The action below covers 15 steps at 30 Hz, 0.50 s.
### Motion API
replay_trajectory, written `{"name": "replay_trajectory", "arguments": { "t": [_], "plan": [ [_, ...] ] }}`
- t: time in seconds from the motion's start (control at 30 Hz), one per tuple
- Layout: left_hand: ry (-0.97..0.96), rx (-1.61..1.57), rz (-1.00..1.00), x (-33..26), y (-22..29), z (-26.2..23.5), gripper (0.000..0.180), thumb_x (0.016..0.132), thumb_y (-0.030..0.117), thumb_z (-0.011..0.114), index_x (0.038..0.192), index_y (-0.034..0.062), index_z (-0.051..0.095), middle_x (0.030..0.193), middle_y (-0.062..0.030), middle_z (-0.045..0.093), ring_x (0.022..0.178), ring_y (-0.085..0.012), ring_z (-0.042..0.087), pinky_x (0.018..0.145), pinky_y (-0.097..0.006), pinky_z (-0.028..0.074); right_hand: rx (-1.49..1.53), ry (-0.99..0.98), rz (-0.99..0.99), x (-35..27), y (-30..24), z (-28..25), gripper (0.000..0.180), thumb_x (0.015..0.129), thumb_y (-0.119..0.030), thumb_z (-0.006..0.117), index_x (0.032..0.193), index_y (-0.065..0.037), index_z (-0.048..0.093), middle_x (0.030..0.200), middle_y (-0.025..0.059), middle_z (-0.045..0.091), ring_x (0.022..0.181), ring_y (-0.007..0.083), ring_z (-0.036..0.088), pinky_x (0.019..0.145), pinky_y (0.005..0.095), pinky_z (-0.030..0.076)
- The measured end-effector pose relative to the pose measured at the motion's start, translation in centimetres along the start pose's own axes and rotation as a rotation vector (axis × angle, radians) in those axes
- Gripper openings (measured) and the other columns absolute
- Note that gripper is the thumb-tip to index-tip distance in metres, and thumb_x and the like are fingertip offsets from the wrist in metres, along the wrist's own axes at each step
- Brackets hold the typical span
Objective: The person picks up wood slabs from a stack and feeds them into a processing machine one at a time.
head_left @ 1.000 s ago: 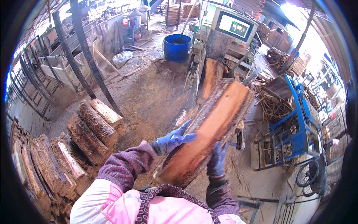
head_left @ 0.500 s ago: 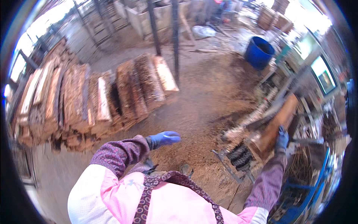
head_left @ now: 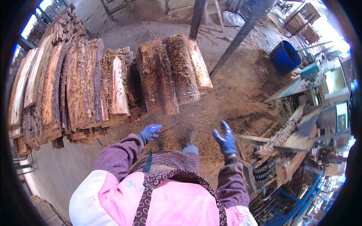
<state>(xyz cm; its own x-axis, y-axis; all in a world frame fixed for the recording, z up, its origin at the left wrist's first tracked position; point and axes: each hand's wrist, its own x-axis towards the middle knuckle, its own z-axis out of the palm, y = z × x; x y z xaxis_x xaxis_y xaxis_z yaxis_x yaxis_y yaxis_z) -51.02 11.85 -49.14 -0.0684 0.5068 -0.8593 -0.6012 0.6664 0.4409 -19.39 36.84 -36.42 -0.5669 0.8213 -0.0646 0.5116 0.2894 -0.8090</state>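
Observation:
Both my hands wear blue gloves and hold nothing. My left hand [head_left: 150,132] hangs low in front of me with its fingers loosely curled, just short of the near ends of a long row of rough bark-covered wood slabs [head_left: 113,83] stacked on the ground. My right hand [head_left: 225,140] is raised with the fingers spread, above sawdust-covered ground [head_left: 211,109]. To its right a bark-edged slab [head_left: 283,132] lies on a sawing machine [head_left: 294,150], apart from my hand.
A blue barrel [head_left: 284,56] stands at the upper right beside the machine's green table [head_left: 298,84]. A dark slanted post [head_left: 241,35] crosses the upper middle. A blue metal frame [head_left: 294,203] sits at the lower right. My shoe [head_left: 188,137] shows between my hands.
My view has swung left from the machine toward the slab pile. My right hand has let go of the slab at the machine and now hangs free; my left hand stays empty.

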Motion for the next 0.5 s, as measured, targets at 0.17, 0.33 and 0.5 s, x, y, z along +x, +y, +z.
{"name": "replay_trajectory", "arguments": {
  "t": [0.17,0.33,0.5],
  "plan": [
    [0.096,-0.379,0.051,7.6,4.6,3.2,0.031,0.079,0.043,0.07,0.091,0.0169,0.06,0.078,-0.0035,0.062,0.062,-0.0191,0.058,0.055,-0.031,0.047,0.852,-0.464,0.945,13.2,5.2,13.9,0.076,0.082,-0.052,0.063,0.137,-0.004,0.038,0.126,0.0168,0.053,0.107,0.0288,0.055,0.086,0.0412,0.045],
    [0.177,-0.654,0.082,8.5,4.4,3.2,0.037,0.081,0.032,0.07,0.108,0.0078,0.063,0.093,-0.0089,0.067,0.08,-0.0249,0.065,0.069,-0.038,0.055,1.023,-0.398,1.1,17.5,3.9,22.4,0.063,0.08,-0.06,0.06,0.119,-0.012,0.051,0.096,0.0135,0.062,0.079,0.029,0.059,0.074,0.0435,0.05],
    [0.549,-0.212,0.407,6.2,1.2,-5.2,0.042,0.08,0.025,0.068,0.112,0.0001,0.055,0.111,-0.017,0.06,0.101,-0.0263,0.06,0.091,-0.036,0.048,0.694,-0.44,1.18,19.3,2.5,17.2,0.057,0.085,-0.056,0.056,0.11,-0.005,0.057,0.092,0.0165,0.067,0.068,0.0253,0.065,0.059,0.0373,0.053]
  ]
}}
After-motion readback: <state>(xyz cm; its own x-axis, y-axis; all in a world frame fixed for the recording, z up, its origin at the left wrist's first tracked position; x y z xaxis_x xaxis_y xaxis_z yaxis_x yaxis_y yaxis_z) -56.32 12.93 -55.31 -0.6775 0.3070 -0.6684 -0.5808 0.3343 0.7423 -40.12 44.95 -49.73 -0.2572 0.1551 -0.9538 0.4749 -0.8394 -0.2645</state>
